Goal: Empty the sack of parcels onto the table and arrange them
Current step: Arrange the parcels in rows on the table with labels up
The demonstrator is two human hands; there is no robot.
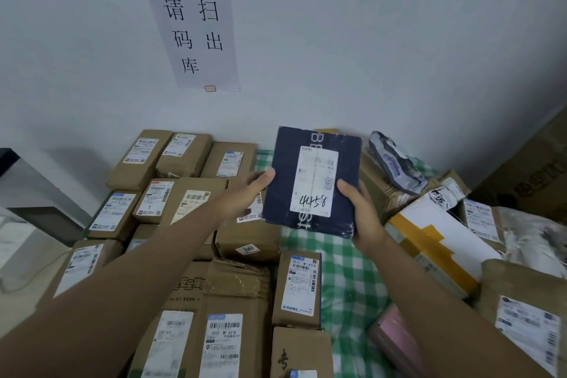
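Observation:
A dark blue flat parcel [285, 181] with a white label marked 4458 is held in the air above the green checked tablecloth [346, 279]. My left hand [245, 196] grips its left edge and my right hand [362, 209] grips its lower right corner. Several brown cardboard parcels [184, 196] lie in rows on the left half of the table. A loose heap lies at the right: a white box with yellow tape [435, 242], a grey plastic mailer [395, 163] and a brown parcel [521, 310]. No sack is in view.
A white wall with a paper notice [196, 37] stands right behind the table. A pink mailer [395, 334] lies at the near right. A large cardboard carton [534, 175] stands at the far right. A dark object [9, 159] sits at the left edge.

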